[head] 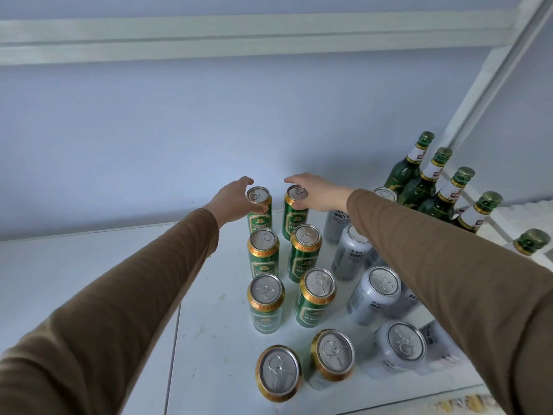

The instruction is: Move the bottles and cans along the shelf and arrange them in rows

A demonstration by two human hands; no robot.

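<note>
Green cans stand upright in two columns on the white shelf [209, 324]. My left hand [232, 200] wraps around the rearmost can of the left column [259, 217]. My right hand [317, 191] grips the top of the rearmost can of the right column [294, 217]. Silver cans [374, 295] form columns to the right, partly hidden under my right sleeve. Green glass bottles [419, 187] with white neck labels line up diagonally at the far right.
The blue back wall [149, 130] stands just behind the rear cans. A white upper shelf rail [239, 37] runs overhead and a white slanted post [484, 94] rises at the right. The left part of the shelf is bare.
</note>
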